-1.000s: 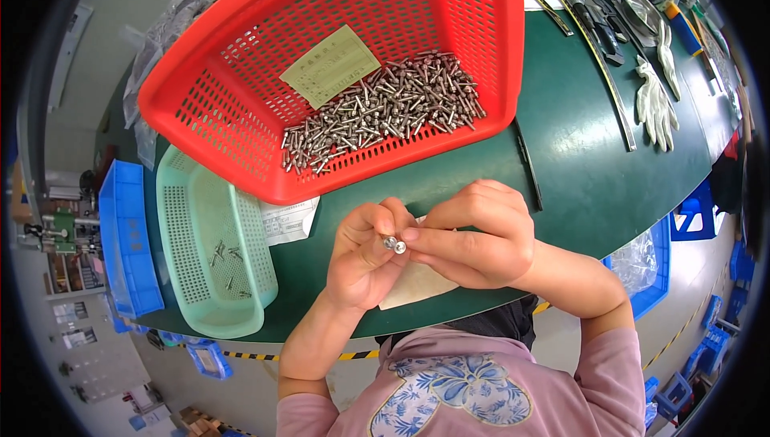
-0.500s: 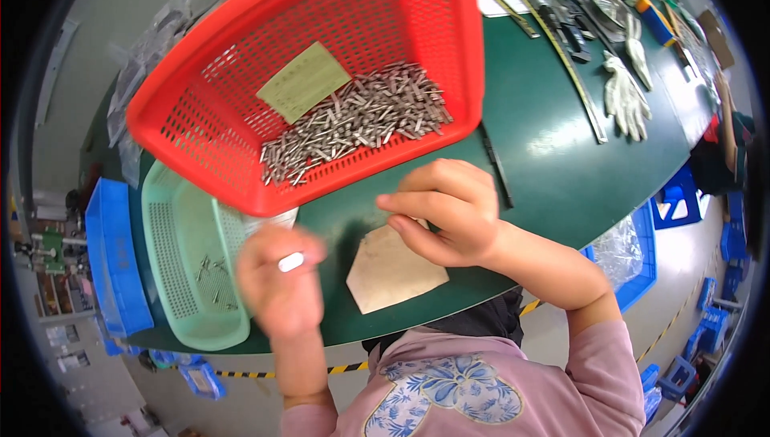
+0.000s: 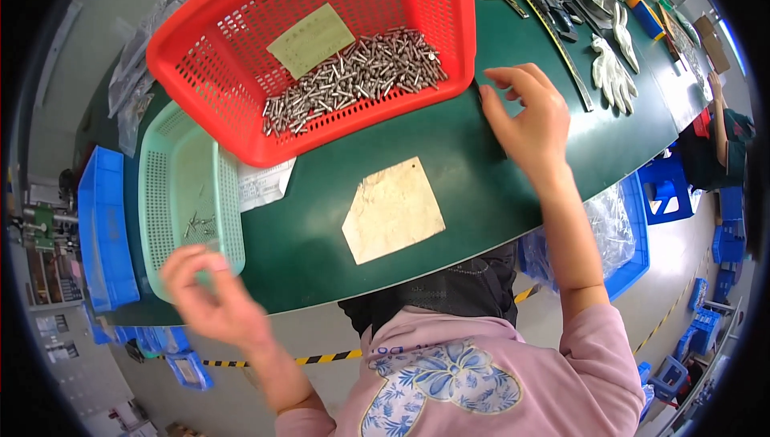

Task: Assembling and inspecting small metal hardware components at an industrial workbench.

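At the near rim of the pale green basket (image 3: pixel 228 196), my left hand (image 3: pixel 212 297) has its fingers loosely curved and apart; I make out nothing held. A few small metal pins (image 3: pixel 199 226) lie in that basket. On the right, my right hand (image 3: pixel 533 120) is over a thin dark rod (image 3: pixel 504 155) on the table, thumb and fingers apart; most of the rod is hidden under it. Between the hands lies a flat beige plate (image 3: pixel 393 212) with a cut corner. A large red basket (image 3: pixel 233 128) tilts toward me, holding many short metal pins (image 3: pixel 361 76) and a yellowish paper slip (image 3: pixel 311 40).
A blue bin (image 3: pixel 108 236) stands left of the green basket. Toward the far right are a tape measure strip (image 3: pixel 553 36), white gloves (image 3: pixel 613 76) and assorted tools. A blue crate with clear plastic (image 3: pixel 613 224) sits beyond the table edge. Another person is at the far right.
My left hand has moved left and toward me, to the green basket; the white object seen at it no longer shows. My right hand has left the plate and moved right over the rod.
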A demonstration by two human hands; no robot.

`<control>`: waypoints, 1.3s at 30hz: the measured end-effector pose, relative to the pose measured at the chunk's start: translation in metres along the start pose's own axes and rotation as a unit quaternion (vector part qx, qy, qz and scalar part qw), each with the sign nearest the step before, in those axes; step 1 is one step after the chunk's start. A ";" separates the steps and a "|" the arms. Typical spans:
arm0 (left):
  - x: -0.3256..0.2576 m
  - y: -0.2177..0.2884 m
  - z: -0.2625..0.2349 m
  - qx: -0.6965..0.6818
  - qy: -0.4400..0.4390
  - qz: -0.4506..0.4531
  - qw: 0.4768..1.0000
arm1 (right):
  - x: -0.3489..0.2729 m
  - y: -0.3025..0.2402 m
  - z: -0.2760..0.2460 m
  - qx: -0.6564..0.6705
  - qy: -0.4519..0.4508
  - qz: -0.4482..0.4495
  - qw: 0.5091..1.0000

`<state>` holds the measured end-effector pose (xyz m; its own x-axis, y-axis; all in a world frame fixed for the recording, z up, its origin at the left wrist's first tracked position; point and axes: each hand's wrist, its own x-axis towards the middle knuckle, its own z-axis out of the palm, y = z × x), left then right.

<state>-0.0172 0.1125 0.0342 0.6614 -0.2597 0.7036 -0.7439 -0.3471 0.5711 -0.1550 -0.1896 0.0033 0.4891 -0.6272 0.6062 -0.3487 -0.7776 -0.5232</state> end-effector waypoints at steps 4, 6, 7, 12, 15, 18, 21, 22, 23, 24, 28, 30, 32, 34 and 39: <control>-0.036 0.028 0.067 -0.079 -0.216 0.029 0.973 | -0.014 0.030 -0.001 -0.157 -0.105 0.026 0.982; -0.051 0.034 0.084 -0.063 -0.265 0.038 0.961 | -0.010 0.034 -0.002 -0.167 -0.118 0.034 0.978; -0.054 0.035 0.087 -0.032 -0.279 0.052 0.958 | -0.008 0.035 -0.005 -0.176 -0.128 0.036 0.975; -0.052 0.043 0.077 0.050 -0.289 0.090 0.952 | -0.031 0.007 -0.049 -0.104 -0.137 0.128 0.977; -0.052 0.038 0.081 0.062 -0.306 0.087 0.946 | -0.066 -0.021 -0.070 0.053 -0.229 0.185 0.954; -0.054 0.038 0.081 0.027 -0.323 0.085 0.942 | -0.097 -0.045 -0.073 0.081 -0.266 0.100 0.955; -0.056 0.039 0.079 0.000 -0.345 0.091 0.934 | -0.112 -0.058 -0.076 0.102 -0.316 0.102 0.938; -0.055 0.041 0.080 -0.012 -0.345 0.083 0.935 | -0.119 -0.061 -0.074 0.107 -0.313 0.100 0.938; -0.055 0.042 0.080 -0.023 -0.344 0.075 0.936 | -0.124 -0.062 -0.072 0.112 -0.310 0.097 0.939; -0.054 0.043 0.081 -0.021 -0.356 0.075 0.931 | -0.126 -0.061 -0.071 0.115 -0.311 0.108 0.937; -0.055 0.044 0.080 -0.028 -0.357 0.066 0.931 | -0.122 -0.063 -0.075 0.096 -0.371 0.080 0.920; -0.058 0.046 0.080 -0.033 -0.356 0.066 0.932 | -0.124 -0.064 -0.073 0.089 -0.388 0.071 0.915; -0.058 0.047 0.079 -0.027 -0.354 0.069 0.932 | -0.134 -0.065 -0.067 0.029 -0.354 0.037 0.934; -0.059 0.045 0.080 -0.030 -0.352 0.065 0.933 | -0.136 -0.065 -0.065 0.032 -0.354 0.021 0.935; -0.061 0.043 0.079 -0.034 -0.345 0.057 0.936 | -0.139 -0.064 -0.063 0.040 -0.356 -0.016 0.933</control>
<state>-0.0819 0.0427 -0.0176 0.4638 -0.8206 0.3340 -0.8027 -0.2296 0.5505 -0.2512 -0.0549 -0.0098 0.9159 -0.3923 0.0854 -0.2776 -0.7725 -0.5711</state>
